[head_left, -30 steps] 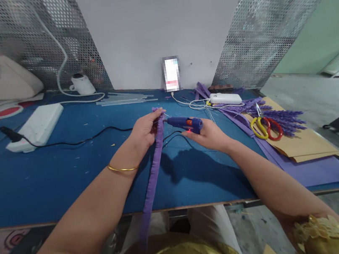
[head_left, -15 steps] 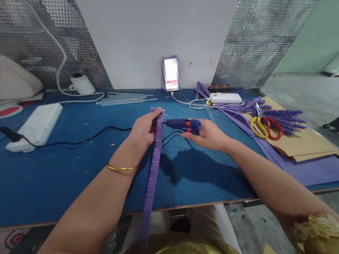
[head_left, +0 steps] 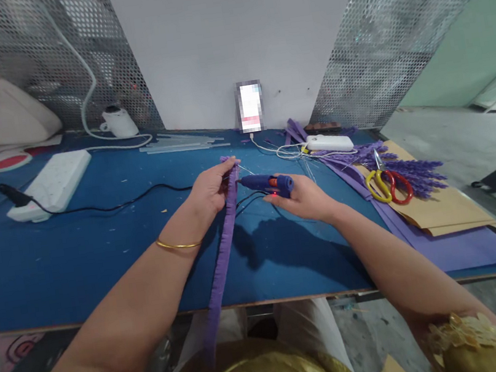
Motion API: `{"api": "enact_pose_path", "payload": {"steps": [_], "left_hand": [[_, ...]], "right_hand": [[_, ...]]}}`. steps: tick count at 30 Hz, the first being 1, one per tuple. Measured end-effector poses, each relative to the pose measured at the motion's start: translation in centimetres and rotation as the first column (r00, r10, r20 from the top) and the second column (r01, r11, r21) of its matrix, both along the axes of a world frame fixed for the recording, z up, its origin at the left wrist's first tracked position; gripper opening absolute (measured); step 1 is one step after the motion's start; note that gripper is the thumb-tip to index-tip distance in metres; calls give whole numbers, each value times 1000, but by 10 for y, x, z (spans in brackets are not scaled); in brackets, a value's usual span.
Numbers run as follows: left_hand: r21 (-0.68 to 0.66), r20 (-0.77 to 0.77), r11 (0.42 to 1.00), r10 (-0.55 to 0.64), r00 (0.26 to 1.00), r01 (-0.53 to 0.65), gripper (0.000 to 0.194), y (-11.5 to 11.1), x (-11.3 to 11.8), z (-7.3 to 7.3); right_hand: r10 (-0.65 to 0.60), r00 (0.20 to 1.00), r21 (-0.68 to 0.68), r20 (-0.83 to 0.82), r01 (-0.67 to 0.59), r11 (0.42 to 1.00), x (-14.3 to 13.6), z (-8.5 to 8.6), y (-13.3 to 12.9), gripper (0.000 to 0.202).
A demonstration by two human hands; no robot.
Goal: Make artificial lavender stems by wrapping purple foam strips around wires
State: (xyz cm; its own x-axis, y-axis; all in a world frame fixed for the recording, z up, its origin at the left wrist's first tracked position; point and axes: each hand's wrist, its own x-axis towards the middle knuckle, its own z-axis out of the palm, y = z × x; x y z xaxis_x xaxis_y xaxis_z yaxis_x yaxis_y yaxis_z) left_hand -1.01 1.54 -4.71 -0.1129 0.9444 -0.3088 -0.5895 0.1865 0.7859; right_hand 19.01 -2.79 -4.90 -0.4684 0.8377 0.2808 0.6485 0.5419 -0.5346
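My left hand (head_left: 212, 188) is closed, pinching the upper end of a long purple crepe paper strip (head_left: 223, 255). The strip runs down over the table's front edge towards my lap. A thin wire (head_left: 246, 169) sticks out beside the pinched end. In my right hand (head_left: 308, 198) is a blue glue gun (head_left: 271, 184) with an orange part and a small red light. Its nozzle points left, at or very near the strip just below my left fingertips; whether it touches I cannot tell.
Clear glue sticks (head_left: 183, 141) lie at the back. A white power strip (head_left: 54, 184) with a black cord (head_left: 138, 197) is at left. Purple flower stems (head_left: 413, 170), yellow-and-red scissors (head_left: 390, 186) and brown paper (head_left: 452, 211) lie at right. A lit phone (head_left: 250, 106) leans on a white board.
The glue gun has shifted very slightly left along with my right hand. My left hand and the purple strip stay almost exactly where they were.
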Motion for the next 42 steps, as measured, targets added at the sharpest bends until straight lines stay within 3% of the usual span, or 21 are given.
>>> {"api": "enact_pose_path", "payload": {"steps": [7, 11, 14, 17, 21, 23, 25, 27, 30, 34, 37, 39, 40, 42], "left_hand": [[-11, 11, 1000, 18, 1000, -18, 17, 2, -1, -2], [-27, 25, 999, 26, 999, -26, 18, 4, -4, -1], [-57, 28, 998, 32, 999, -31, 15, 3, -4, 2], [-68, 28, 997, 32, 999, -30, 16, 0, -2, 4], [-58, 17, 998, 0, 1000, 1, 16, -4, 1, 5], [-60, 17, 998, -25, 1000, 26, 15, -7, 3, 5], [-69, 13, 996, -48, 999, 49, 14, -9, 6, 5], [-78, 3, 995, -61, 998, 61, 14, -11, 8, 5], [-78, -16, 995, -65, 998, 63, 16, -12, 11, 6], [-61, -39, 996, -74, 996, 72, 15, -15, 12, 6], [-18, -103, 988, -152, 983, 151, 12, -22, 15, 5], [12, -177, 968, -246, 953, 252, 15, -29, 19, 4], [20, -211, 952, -295, 932, 306, 19, -33, 21, 3], [27, -250, 918, -377, 892, 396, 23, -41, 25, 1]], "right_hand": [[5, 1000, -17, -5, -5, 1000, 3, 1, 2, 31], [20, 981, -139, -192, -48, 989, 7, 4, 7, 36], [-53, 888, -219, -456, -54, 974, 12, 5, 15, 46], [-226, 746, -275, -627, 60, 960, 19, -1, 29, 51], [-518, 633, -539, -575, 183, 822, 28, -18, 49, 49], [-549, 646, -650, -530, 106, 753, 28, -24, 54, 41], [-514, 678, -696, -525, 6, 718, 26, -26, 55, 30], [-427, 748, -655, -508, -13, 756, 22, -27, 53, 23], [-349, 853, -517, -388, 112, 849, 20, -29, 52, 18], [-401, 886, -359, -234, 305, 882, 24, -32, 54, 30], [-451, 891, -60, -45, 449, 892, 26, -28, 51, 33], [-433, 900, 101, -45, 435, 895, 24, -23, 47, 27], [-380, 918, 99, -112, 391, 915, 22, -19, 45, 25], [-212, 931, -40, -297, 210, 977, 18, -11, 37, 29]]}}
